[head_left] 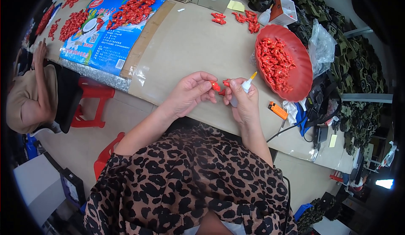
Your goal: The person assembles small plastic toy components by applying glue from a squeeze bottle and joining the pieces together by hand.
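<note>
Over the near edge of the table my left hand pinches a small glossy red piece between thumb and fingertips. Close beside it, my right hand is closed round a small white squeeze bottle, whose yellow tip points up and to the right. The fingertips of that hand also hold another red piece, with a bit of red showing below it. The two hands are a little apart. Fingers hide most of the bottle's body. To the right, a red scalloped bowl contains a heap of similar red pieces.
Several red pieces lie beyond the bowl, near an open box. An orange box-shaped item and a crumpled tissue sit right of my hand. Blue printed cardboard bears red piles at left. Another person's arm rests there.
</note>
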Tool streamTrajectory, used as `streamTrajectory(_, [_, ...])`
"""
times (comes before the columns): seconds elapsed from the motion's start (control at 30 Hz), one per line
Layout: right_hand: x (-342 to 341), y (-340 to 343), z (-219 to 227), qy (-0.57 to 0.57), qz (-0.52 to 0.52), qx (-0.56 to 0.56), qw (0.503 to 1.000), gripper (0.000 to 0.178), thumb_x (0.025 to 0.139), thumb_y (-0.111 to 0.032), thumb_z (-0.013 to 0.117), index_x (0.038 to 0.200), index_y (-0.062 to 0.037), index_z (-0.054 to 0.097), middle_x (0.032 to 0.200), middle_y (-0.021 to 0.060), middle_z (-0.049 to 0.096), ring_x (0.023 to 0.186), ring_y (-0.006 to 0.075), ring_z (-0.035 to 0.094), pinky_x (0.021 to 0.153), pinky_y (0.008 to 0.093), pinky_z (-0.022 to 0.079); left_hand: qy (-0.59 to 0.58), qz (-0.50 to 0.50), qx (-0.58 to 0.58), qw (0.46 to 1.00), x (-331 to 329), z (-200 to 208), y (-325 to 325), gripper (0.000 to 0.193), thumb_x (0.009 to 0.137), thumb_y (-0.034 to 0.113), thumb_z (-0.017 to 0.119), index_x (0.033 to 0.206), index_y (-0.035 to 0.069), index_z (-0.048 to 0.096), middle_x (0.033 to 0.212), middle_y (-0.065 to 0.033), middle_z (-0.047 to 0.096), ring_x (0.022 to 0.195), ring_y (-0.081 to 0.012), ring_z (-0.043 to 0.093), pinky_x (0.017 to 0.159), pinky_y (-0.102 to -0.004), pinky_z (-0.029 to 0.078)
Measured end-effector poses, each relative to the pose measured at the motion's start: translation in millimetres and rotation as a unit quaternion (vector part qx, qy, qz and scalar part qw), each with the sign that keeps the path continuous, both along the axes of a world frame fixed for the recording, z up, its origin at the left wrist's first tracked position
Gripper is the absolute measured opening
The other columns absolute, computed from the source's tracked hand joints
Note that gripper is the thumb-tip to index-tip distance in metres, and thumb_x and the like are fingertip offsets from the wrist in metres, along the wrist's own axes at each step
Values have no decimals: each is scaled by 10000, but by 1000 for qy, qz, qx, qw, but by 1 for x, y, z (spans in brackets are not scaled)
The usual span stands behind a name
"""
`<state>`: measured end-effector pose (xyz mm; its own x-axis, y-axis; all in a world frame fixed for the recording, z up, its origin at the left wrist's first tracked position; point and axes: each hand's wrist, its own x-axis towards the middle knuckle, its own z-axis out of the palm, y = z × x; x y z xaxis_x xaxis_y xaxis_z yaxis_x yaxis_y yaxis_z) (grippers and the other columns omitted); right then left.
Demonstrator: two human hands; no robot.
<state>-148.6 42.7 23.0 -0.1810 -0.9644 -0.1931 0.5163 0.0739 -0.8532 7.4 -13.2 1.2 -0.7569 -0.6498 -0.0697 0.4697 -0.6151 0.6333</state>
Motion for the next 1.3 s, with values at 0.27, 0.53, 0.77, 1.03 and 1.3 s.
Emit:
streamTrajectory(0.27, [-2, -3, 11, -100, 22, 24, 994, 85, 782, -79, 568, 802, 0, 545, 700, 82, 557, 564, 108, 505, 473, 253, 422, -2, 4, -6, 1000, 1, -2, 1, 169, 858, 95, 451, 1002, 9, 471, 878, -71, 548, 725, -133, 547, 700, -277, 466])
streamTrajectory(0.53, [-1, -1, 12, -59, 42, 14, 997, 75, 771, -56, 576, 813, 4, 558, 723, 94, 566, 533, 104, 492, 470, 224, 406, 17, 2, 0, 1000, 3, -4, 0, 171, 857, 89, 452, 1008, 14, 473, 877, -67, 548, 735, -133, 550, 705, -281, 470])
streamTrajectory(0.77, [10, 4, 2, 85, 6, -50, 995, 65, 774, -60, 582, 790, 1, 564, 707, 65, 555, 521, 61, 458, 460, 178, 359, 6, 18, 7, 1000, 2, -3, 3, 171, 850, 100, 463, 993, 6, 471, 842, -69, 552, 698, -128, 553, 665, -279, 477])
streamTrajectory(1.03, [12, 4, 1, 143, 2, -53, 988, 83, 776, -87, 591, 768, -6, 575, 671, 27, 550, 521, 45, 448, 463, 165, 352, 4, 17, 0, 1000, 2, 0, 3, 166, 851, 101, 463, 987, 6, 474, 836, -68, 549, 699, -123, 551, 655, -275, 479])
streamTrajectory(1.3, [10, 5, -1, 179, 9, -43, 983, 98, 775, -113, 601, 752, -21, 573, 652, 7, 553, 525, 31, 452, 460, 159, 361, -4, 9, -7, 1000, 2, -1, 2, 160, 853, 86, 459, 991, 9, 481, 864, -69, 540, 718, -122, 541, 680, -269, 478])
